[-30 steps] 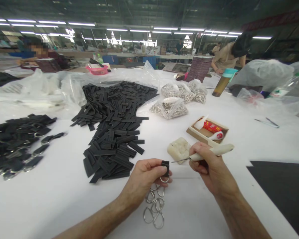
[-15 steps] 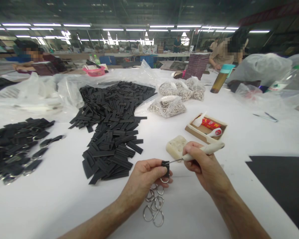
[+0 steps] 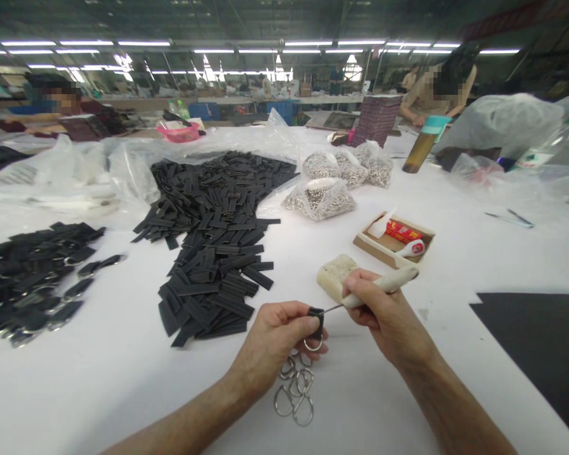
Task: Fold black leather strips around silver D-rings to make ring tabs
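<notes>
Between thumb and fingers, my left hand (image 3: 277, 335) pinches a folded black strap tab (image 3: 317, 323) with a metal D-ring (image 3: 313, 345) hanging in its fold. My right hand (image 3: 377, 309) is closed around the pale handle of an awl (image 3: 384, 285), whose thin metal shaft meets the tab's upper end. Whether the tip has gone through the fabric I cannot tell. Several loose D-rings (image 3: 294, 395) lie on the white table under my left hand. A cream-coloured block (image 3: 336, 275), perhaps wax, sits just behind my right hand.
Black strips (image 3: 213, 253) form a large pile left of centre. Finished-looking tabs with rings (image 3: 33, 278) are heaped farther left. Bags of metal rings (image 3: 320, 199), a small box (image 3: 393, 240) and a bottle (image 3: 425, 145) stand beyond. Black sheet material (image 3: 540, 354) lies right. Co-workers sit across the table.
My right hand has moved slightly left, bringing the awl's handle closer to the tab. The left hand keeps its pinch nearly in place. The view has shifted a little.
</notes>
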Demonstrator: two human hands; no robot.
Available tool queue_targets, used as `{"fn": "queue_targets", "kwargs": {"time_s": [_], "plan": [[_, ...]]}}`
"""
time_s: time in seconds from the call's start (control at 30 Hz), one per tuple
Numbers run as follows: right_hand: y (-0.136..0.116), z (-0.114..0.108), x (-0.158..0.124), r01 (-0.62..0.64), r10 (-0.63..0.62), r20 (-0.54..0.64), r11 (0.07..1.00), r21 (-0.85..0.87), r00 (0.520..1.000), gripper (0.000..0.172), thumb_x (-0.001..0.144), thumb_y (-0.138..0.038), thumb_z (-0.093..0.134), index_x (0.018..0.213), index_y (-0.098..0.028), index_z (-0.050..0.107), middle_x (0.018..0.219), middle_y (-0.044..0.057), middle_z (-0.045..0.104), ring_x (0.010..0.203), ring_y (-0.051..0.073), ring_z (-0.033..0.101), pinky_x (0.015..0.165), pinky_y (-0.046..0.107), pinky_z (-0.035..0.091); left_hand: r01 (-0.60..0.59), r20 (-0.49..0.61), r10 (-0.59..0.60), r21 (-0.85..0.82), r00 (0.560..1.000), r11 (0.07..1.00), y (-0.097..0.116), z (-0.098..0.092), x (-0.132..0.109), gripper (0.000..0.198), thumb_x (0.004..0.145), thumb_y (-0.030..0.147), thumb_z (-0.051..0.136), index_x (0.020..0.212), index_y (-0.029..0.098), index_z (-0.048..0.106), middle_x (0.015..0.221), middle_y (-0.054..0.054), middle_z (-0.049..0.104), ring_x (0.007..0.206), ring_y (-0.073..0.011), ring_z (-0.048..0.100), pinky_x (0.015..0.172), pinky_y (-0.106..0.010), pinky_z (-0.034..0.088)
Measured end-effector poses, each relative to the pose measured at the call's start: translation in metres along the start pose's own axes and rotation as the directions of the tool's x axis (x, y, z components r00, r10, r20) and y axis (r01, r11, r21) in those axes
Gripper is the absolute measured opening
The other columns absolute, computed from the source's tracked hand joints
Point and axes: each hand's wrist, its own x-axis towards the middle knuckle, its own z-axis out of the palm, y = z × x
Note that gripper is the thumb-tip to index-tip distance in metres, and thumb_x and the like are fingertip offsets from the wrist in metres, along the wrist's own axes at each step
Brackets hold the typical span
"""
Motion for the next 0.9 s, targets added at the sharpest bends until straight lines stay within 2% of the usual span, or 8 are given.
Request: {"fn": "queue_targets", "kwargs": {"time_s": [0.13,0.33,0.57,0.7,0.77,0.83,0.9], "plan": [[0.0,-0.002,-0.001,0.047,-0.049,-0.032,0.997,-0.064,0.998,0.025,0.076,-0.032,0.059,0.058,-0.015,0.053,0.048,-0.005,0.037,0.045,0.006,0.03,0.039,0.019,0.018,0.026,0.001,-0.026,0.008,1.0,1.0,0.001,0.001,-0.002,0.017,0.074,0.025,0.063,0.069,0.01,0.065,0.063,-0.005,0.065,0.053,-0.0123,0.058,0.052,-0.021,0.046],[-0.01,-0.014,0.002,0.224,-0.201,-0.152,0.963,0.153,0.968,0.026,0.077,-0.025,0.056,0.053,-0.016,0.049,0.044,-0.006,0.032,0.039,0.004,0.02,0.037,0.021,0.01,0.056,-0.019,-0.056,0.001,0.998,0.998,-0.002,-0.001,0.0,0.018,0.071,0.026,0.064,0.066,0.009,0.064,0.06,-0.004,0.063,0.052,-0.0133,0.059,0.051,-0.022,0.046],[-0.009,-0.017,0.005,0.267,-0.242,-0.17,0.953,0.144,0.955,0.021,0.075,-0.027,0.058,0.058,-0.016,0.052,0.05,-0.004,0.04,0.039,0.004,0.022,0.036,0.02,0.011,0.022,0.001,-0.022,-0.027,1.0,0.999,-0.004,-0.004,0.001,0.02,0.071,0.028,0.064,0.067,0.009,0.064,0.065,-0.007,0.065,0.052,-0.0134,0.059,0.052,-0.023,0.047],[-0.008,-0.017,0.006,0.293,-0.265,-0.209,0.948,0.121,0.942,0.021,0.075,-0.028,0.058,0.059,-0.016,0.053,0.049,-0.005,0.037,0.039,0.004,0.024,0.036,0.019,0.013,0.011,0.025,-0.009,-0.072,1.0,0.997,-0.007,-0.004,0.001,0.019,0.071,0.027,0.065,0.066,0.009,0.063,0.063,-0.007,0.065,0.051,-0.0125,0.058,0.051,-0.022,0.046],[-0.008,-0.016,0.004,0.317,-0.301,-0.235,0.948,0.034,0.924,0.022,0.077,-0.03,0.058,0.06,-0.016,0.054,0.048,-0.005,0.037,0.04,0.005,0.028,0.036,0.018,0.018,0.01,0.032,-0.007,-0.085,0.999,0.996,-0.008,-0.003,0.002,0.019,0.07,0.028,0.065,0.066,0.009,0.063,0.063,-0.007,0.065,0.051,-0.0125,0.058,0.05,-0.022,0.045],[-0.007,-0.014,-0.002,0.36,-0.392,-0.243,0.918,-0.167,0.887,0.018,0.077,-0.033,0.061,0.068,-0.018,0.059,0.054,-0.003,0.046,0.047,0.008,0.04,0.04,0.02,0.031,0.002,0.015,-0.001,-0.083,1.0,0.997,-0.008,-0.002,0.002,0.02,0.069,0.029,0.067,0.066,0.009,0.063,0.063,-0.007,0.065,0.051,-0.0129,0.058,0.05,-0.022,0.045],[-0.003,-0.01,-0.01,0.437,-0.528,-0.154,0.808,-0.396,0.835,0.014,0.076,-0.033,0.065,0.08,-0.02,0.064,0.068,0.001,0.059,0.06,0.014,0.052,0.053,0.025,0.043,-0.028,-0.022,0.026,-0.079,0.999,0.997,-0.007,-0.001,0.002,0.022,0.069,0.03,0.067,0.068,0.009,0.064,0.066,-0.007,0.065,0.052,-0.013,0.058,0.05,-0.023,0.046]]}}
